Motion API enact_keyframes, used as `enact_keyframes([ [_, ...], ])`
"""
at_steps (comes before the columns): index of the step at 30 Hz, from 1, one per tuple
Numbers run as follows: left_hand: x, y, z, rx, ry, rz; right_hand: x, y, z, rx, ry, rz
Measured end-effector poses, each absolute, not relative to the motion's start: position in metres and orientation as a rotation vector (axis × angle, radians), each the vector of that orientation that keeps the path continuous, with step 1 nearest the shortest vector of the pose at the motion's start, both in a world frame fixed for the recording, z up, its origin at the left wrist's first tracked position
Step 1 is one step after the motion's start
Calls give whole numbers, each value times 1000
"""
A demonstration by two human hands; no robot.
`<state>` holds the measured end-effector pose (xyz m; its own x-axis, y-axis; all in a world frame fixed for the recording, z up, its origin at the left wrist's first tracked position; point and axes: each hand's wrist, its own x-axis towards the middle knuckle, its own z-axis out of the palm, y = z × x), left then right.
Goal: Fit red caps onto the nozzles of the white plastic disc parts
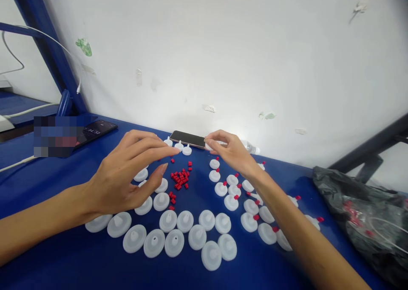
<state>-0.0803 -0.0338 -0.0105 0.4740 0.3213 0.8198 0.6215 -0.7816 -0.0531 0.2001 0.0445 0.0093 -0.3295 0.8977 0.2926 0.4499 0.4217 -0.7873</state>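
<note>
My left hand (127, 175) hovers over the left part of the table, fingers stretched out and thumb apart, with nothing seen in it. Beneath and beside it lie white round nozzle caps, one of them a bare white cap (161, 201). My right hand (232, 150) pinches a white nozzle cap (209, 146) near the wall; its tip is hidden by my fingers. Between my hands is a loose pile of small red tip caps (180, 178). Under my right arm lie several white caps with red tips (231, 202).
A dark phone (188, 139) lies against the wall, a clear bottle (251, 147) to its right. Another phone (98, 130) is at the left. Several bare caps (174, 242) cover the blue table's front (105, 264). A black plastic bag (353, 213) with red pieces sits right.
</note>
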Motion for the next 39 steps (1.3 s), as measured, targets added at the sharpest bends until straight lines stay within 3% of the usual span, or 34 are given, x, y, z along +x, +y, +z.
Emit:
enact_keyframes([
  [17, -81, -30, -11, -2405, -742, -1175, 192, 39, -4, -1261, -2419, 299],
  [28, -83, -24, -12, -2422, -770, -1213, 164, 59, 16, -1389, -2515, 42],
  [34, -84, -19, -15, -2450, -826, -1220, 137, 85, 18, -1456, -2600, 39],
  [39, -81, -23, -11, -2364, -906, -1273, 141, 58, 43, -1310, -2512, 177],
])
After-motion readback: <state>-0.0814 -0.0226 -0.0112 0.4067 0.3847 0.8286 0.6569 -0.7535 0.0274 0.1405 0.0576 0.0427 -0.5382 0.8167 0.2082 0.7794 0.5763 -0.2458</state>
